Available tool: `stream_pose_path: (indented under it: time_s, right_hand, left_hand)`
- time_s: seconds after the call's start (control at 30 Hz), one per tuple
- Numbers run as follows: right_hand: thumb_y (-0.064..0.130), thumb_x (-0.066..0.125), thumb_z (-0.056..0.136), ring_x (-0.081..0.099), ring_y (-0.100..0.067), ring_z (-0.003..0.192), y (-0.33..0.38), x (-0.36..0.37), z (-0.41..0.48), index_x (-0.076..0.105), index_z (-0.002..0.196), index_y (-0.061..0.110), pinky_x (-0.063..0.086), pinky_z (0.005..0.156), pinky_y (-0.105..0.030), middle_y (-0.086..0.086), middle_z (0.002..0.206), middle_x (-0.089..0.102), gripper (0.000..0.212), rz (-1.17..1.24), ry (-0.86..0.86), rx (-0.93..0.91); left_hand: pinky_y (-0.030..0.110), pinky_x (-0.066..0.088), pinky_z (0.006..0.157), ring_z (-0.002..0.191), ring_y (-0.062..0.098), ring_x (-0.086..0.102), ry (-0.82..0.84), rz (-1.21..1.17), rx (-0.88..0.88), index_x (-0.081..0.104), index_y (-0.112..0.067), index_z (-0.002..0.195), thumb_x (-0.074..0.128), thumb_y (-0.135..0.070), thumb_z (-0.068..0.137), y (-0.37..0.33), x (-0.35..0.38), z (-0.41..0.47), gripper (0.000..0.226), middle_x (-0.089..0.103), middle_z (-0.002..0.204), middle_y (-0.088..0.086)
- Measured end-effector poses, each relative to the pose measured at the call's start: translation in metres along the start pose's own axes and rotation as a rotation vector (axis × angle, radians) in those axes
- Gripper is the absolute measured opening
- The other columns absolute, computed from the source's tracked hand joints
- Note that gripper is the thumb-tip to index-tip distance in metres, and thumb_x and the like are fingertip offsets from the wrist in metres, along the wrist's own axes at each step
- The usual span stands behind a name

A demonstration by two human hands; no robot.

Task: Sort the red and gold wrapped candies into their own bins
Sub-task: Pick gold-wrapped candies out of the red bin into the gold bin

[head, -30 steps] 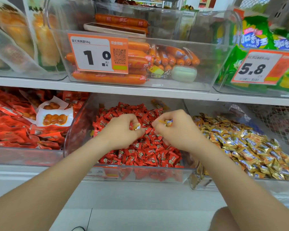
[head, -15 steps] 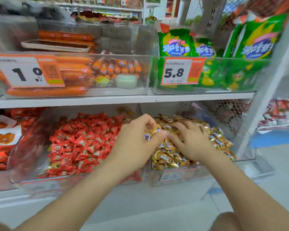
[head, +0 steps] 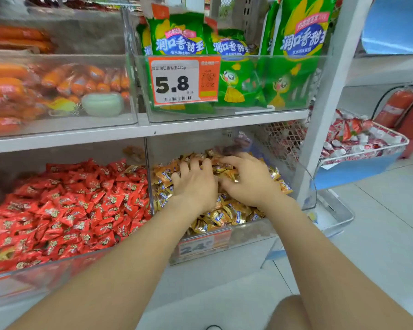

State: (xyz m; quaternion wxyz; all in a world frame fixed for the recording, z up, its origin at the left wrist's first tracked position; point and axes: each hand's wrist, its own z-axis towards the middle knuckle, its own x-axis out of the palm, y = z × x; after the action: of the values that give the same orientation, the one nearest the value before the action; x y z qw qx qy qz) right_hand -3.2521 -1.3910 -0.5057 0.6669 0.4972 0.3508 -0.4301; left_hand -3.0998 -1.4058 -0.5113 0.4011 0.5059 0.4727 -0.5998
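Observation:
A clear bin [head: 34, 279] on the lower shelf holds a heap of red wrapped candies [head: 76, 210]. A few gold wrappers [head: 131, 168] lie among the red ones near its back right. To its right, a second clear bin [head: 243, 236] holds the gold wrapped candies [head: 224, 216]. Both my hands are inside the gold bin, palms down. My left hand [head: 196, 184] rests on the gold heap with straight fingers. My right hand [head: 247, 182] lies beside it, fingers spread over the candies. I see no candy pinched in either hand.
The shelf above carries a clear bin of orange sausages [head: 57, 86] and a bin of green snack packs [head: 243, 82] with a 5.8 price tag [head: 177, 82]. A white upright post [head: 329, 103] stands right of the gold bin, then a wire basket [head: 367, 153] and red fire extinguishers [head: 396, 106].
Both hands moved right, from over the red bin to the gold bin, each pinching a gold candy. Now they lie flat on the gold heap and the pinched candies are gone from view.

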Motion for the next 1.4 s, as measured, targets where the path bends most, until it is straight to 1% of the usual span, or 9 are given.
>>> stream_pose_path:
  time_s: [0.17, 0.37, 0.53, 0.6, 0.77, 1.0, 1.13, 1.23, 1.4]
  right_hand:
    - [0.031, 0.068, 0.091, 0.065, -0.005, 0.107, 0.02, -0.024, -0.011, 0.076, 0.124, 0.026, 0.047, 0.096, -0.019, 0.006, 0.115, 0.075, 0.034, 0.233, -0.183, 0.037]
    - [0.018, 0.065, 0.094, 0.066, 0.002, 0.07, 0.094, -0.041, -0.038, 0.08, 0.096, 0.032, 0.045, 0.063, -0.008, 0.017, 0.071, 0.071, 0.021, 0.452, -0.134, 0.011]
    - [0.012, 0.063, 0.092, 0.067, -0.001, 0.072, 0.176, -0.009, -0.039, 0.081, 0.102, 0.027, 0.055, 0.08, -0.019, 0.015, 0.081, 0.075, 0.025, 0.447, -0.058, -0.18]
    - [0.009, 0.06, 0.092, 0.064, -0.004, 0.073, 0.206, 0.012, -0.033, 0.081, 0.106, 0.024, 0.054, 0.088, -0.024, 0.012, 0.087, 0.076, 0.029, 0.397, -0.021, -0.233]
    - [0.02, 0.053, 0.095, 0.061, -0.045, 0.116, 0.248, 0.068, 0.005, 0.062, 0.118, 0.005, 0.051, 0.097, -0.045, -0.026, 0.12, 0.065, 0.029, 0.09, 0.22, -0.061]
    - [0.018, 0.051, 0.09, 0.052, -0.044, 0.131, 0.248, 0.128, 0.058, 0.044, 0.149, 0.005, 0.051, 0.105, -0.046, -0.022, 0.148, 0.048, 0.061, -0.01, 0.204, 0.04]
    - [0.014, 0.052, 0.093, 0.053, -0.045, 0.13, 0.25, 0.134, 0.068, 0.045, 0.145, -0.003, 0.05, 0.105, -0.044, -0.027, 0.146, 0.051, 0.055, 0.015, 0.305, 0.177]
    - [0.013, 0.052, 0.095, 0.061, -0.038, 0.12, 0.255, 0.128, 0.073, 0.063, 0.123, 0.002, 0.052, 0.095, -0.037, -0.02, 0.131, 0.064, 0.032, 0.098, 0.34, 0.201]
    - [0.006, 0.051, 0.097, 0.061, -0.03, 0.101, 0.26, 0.108, 0.062, 0.065, 0.11, 0.01, 0.045, 0.072, -0.027, -0.009, 0.101, 0.062, 0.019, 0.287, 0.38, 0.15]
  left_hand:
    - [0.055, 0.034, 0.103, 0.128, 0.043, 0.041, -0.133, 0.159, 0.082, 0.05, -0.02, 0.136, 0.042, -0.047, 0.102, 0.005, -0.026, -0.025, 0.045, 0.045, 0.142, 0.014]
    - [0.035, 0.036, 0.063, 0.078, 0.022, 0.058, -0.419, 0.034, 0.273, 0.061, -0.026, 0.081, 0.044, -0.047, 0.095, 0.077, -0.072, -0.095, 0.03, 0.058, 0.076, -0.007]
    - [0.04, 0.047, 0.072, 0.09, 0.025, 0.054, -0.488, -0.177, 0.007, 0.061, -0.026, 0.09, 0.048, -0.04, 0.095, 0.173, -0.078, -0.121, 0.019, 0.049, 0.092, -0.003]
    - [0.047, 0.047, 0.092, 0.108, 0.038, 0.052, -0.312, -0.079, -0.257, 0.063, -0.022, 0.111, 0.049, -0.045, 0.095, 0.205, -0.075, -0.12, 0.031, 0.052, 0.111, 0.008]
    - [0.057, 0.032, 0.118, 0.142, 0.053, 0.029, 0.125, -0.105, -0.748, 0.021, -0.008, 0.155, 0.057, -0.066, 0.091, 0.262, -0.06, -0.106, 0.093, 0.025, 0.154, 0.027]
    - [0.055, 0.035, 0.117, 0.143, 0.046, 0.032, -0.035, -0.668, -0.99, 0.01, -0.006, 0.16, 0.064, -0.046, 0.09, 0.284, -0.047, -0.088, 0.097, 0.021, 0.158, 0.025]
    - [0.051, 0.034, 0.117, 0.142, 0.046, 0.034, -0.048, -0.641, -1.028, 0.019, -0.012, 0.158, 0.06, -0.028, 0.09, 0.288, -0.049, -0.087, 0.081, 0.031, 0.155, 0.027]
    - [0.053, 0.042, 0.114, 0.137, 0.042, 0.041, 0.022, -0.787, -0.903, 0.016, -0.022, 0.162, 0.057, -0.016, 0.07, 0.295, -0.046, -0.091, 0.1, 0.041, 0.151, 0.022]
    - [0.037, 0.045, 0.105, 0.126, 0.03, 0.048, 0.087, -0.808, -0.699, 0.025, -0.024, 0.161, 0.065, 0.011, 0.076, 0.299, -0.049, -0.099, 0.1, 0.05, 0.139, 0.005]
